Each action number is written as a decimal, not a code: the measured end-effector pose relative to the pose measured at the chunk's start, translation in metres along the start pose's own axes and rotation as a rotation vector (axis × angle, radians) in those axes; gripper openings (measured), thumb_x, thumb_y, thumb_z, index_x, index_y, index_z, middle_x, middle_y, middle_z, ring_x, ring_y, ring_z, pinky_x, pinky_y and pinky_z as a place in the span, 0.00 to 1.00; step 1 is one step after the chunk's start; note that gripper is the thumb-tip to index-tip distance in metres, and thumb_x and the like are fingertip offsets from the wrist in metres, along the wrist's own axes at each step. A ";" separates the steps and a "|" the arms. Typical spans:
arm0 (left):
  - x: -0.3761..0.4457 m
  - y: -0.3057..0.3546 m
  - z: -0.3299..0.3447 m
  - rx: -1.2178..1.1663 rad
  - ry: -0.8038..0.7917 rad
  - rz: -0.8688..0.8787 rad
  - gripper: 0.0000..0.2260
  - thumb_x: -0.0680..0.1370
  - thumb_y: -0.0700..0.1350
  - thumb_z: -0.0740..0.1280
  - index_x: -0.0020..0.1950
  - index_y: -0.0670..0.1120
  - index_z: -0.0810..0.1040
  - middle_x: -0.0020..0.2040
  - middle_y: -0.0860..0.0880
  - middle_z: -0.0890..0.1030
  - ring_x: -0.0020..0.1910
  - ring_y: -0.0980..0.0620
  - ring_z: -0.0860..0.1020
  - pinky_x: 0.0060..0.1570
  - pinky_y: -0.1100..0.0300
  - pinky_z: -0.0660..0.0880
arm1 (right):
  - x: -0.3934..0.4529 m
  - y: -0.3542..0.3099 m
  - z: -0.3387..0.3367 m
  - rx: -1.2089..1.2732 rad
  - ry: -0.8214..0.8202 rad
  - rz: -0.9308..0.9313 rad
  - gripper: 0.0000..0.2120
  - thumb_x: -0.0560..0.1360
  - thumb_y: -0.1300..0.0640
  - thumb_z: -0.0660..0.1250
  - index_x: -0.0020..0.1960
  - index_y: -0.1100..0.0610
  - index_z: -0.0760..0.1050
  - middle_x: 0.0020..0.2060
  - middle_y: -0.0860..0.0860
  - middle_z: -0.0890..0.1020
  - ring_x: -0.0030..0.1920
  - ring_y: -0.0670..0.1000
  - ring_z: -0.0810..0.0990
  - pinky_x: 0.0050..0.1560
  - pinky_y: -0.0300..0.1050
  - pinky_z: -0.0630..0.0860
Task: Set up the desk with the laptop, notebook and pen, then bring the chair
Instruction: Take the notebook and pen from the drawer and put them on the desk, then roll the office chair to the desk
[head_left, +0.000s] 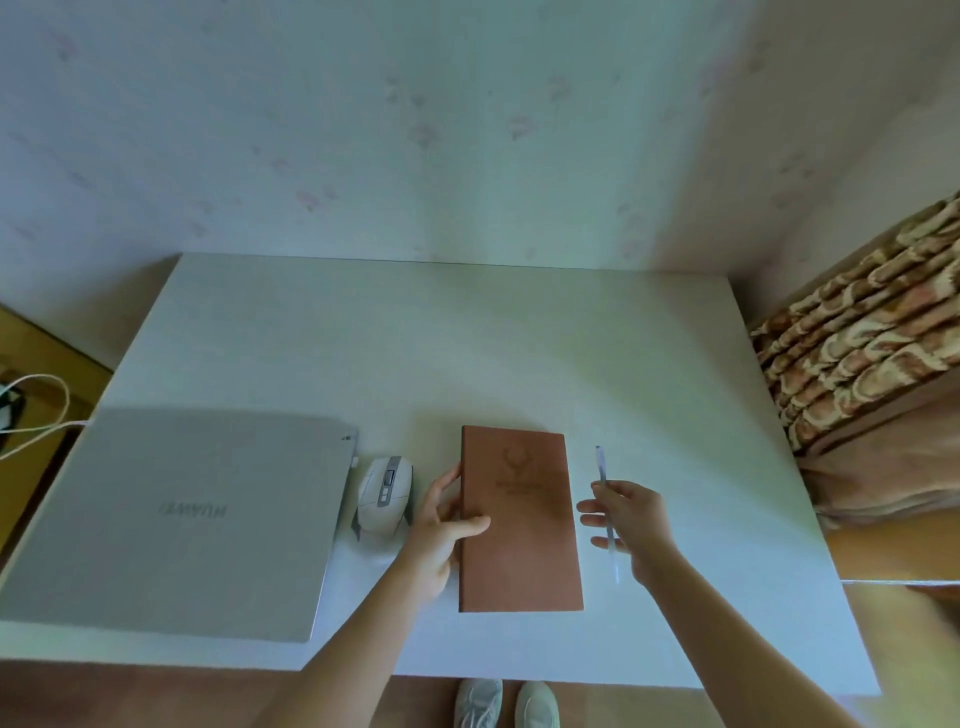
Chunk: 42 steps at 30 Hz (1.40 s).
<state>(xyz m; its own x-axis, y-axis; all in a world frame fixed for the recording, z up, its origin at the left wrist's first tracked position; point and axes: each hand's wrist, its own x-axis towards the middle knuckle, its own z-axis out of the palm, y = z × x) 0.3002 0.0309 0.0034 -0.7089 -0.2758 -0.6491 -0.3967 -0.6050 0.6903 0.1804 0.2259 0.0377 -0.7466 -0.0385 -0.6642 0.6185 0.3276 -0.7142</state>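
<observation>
Two bare hands work around a brown notebook (519, 519) lying flat on a white desk (467, 338). Left hand (441, 530) grips its left edge, thumb on the cover. Right hand (628, 519), just right of it, loosely pinches a pen (605, 499). Left of it sit a white mouse (382, 493) and a closed laptop (176, 519) marked HUAWEI.

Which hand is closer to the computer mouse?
The left hand. It grips the brown notebook's left edge, right beside the white mouse. The right hand is farther away, on the notebook's other side, holding the pen.
</observation>
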 end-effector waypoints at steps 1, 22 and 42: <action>0.002 -0.001 -0.002 0.009 0.018 0.004 0.33 0.68 0.27 0.72 0.65 0.55 0.72 0.56 0.46 0.82 0.53 0.48 0.81 0.51 0.54 0.77 | 0.003 0.003 0.001 -0.012 0.002 0.008 0.07 0.76 0.59 0.65 0.49 0.60 0.78 0.38 0.58 0.84 0.35 0.54 0.82 0.35 0.45 0.77; 0.010 -0.027 0.011 0.928 0.314 0.479 0.36 0.65 0.49 0.78 0.70 0.48 0.69 0.56 0.50 0.71 0.57 0.51 0.71 0.57 0.57 0.72 | 0.030 0.034 0.007 -0.498 0.237 -0.246 0.09 0.70 0.56 0.71 0.50 0.54 0.78 0.42 0.50 0.82 0.41 0.51 0.79 0.36 0.41 0.71; -0.003 -0.020 0.030 1.310 0.385 0.399 0.35 0.74 0.57 0.68 0.74 0.46 0.58 0.68 0.47 0.67 0.66 0.47 0.66 0.58 0.56 0.70 | 0.004 0.029 -0.006 -0.707 0.217 -0.396 0.12 0.74 0.53 0.64 0.57 0.52 0.76 0.49 0.48 0.81 0.45 0.49 0.79 0.40 0.42 0.72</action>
<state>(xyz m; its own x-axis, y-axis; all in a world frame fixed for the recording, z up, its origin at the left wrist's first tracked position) 0.2926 0.0663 0.0015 -0.7836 -0.5722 -0.2419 -0.6063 0.6194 0.4987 0.1936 0.2408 0.0161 -0.9515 -0.1165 -0.2848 0.0554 0.8455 -0.5312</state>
